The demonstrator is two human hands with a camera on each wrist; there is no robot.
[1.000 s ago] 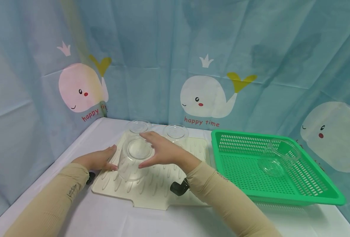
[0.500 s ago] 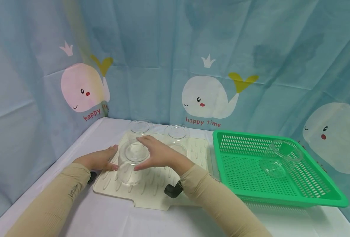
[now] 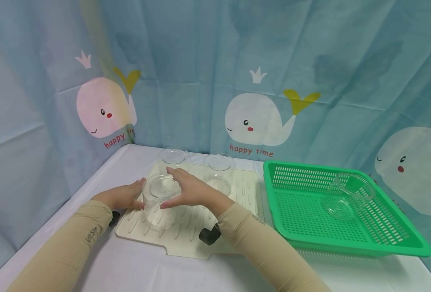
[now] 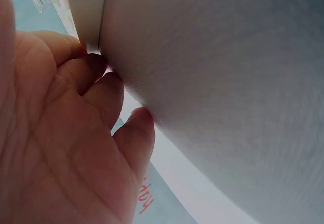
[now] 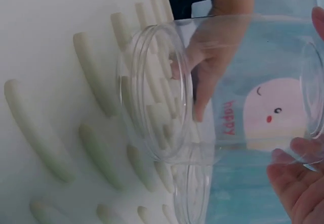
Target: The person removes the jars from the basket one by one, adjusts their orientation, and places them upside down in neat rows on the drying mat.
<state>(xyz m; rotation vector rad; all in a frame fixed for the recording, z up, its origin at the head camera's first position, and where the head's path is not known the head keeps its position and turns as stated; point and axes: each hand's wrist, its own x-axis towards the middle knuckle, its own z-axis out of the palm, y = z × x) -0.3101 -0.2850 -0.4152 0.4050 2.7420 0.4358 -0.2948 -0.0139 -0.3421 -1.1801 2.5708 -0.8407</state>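
Observation:
My right hand [image 3: 190, 190] grips a clear plastic jar [image 3: 160, 217] near its upper end, thumb on one side and fingers on the other. The jar is upside down, its ringed open end [image 5: 152, 92] right at the cream ridged mat [image 3: 186, 243]. My left hand [image 3: 122, 197] rests at the mat's left edge, fingers spread, just left of the jar. Its fingertips [image 4: 143, 114] touch down beside the mat edge in the left wrist view. Two more clear jars, a left one [image 3: 174, 156] and a right one [image 3: 219, 163], stand inverted at the mat's back.
To the right of the mat stands a green slotted basket [image 3: 350, 244] with another clear jar [image 3: 337, 207] leaning inside. A white cloth [image 3: 128, 267] covers the table. Blue curtains [image 3: 186, 113] printed with whales hang close behind and at the left.
My right hand has moved the jar a little left and toward me on the mat. The left hand stays at the mat's edge. The head view has shifted slightly.

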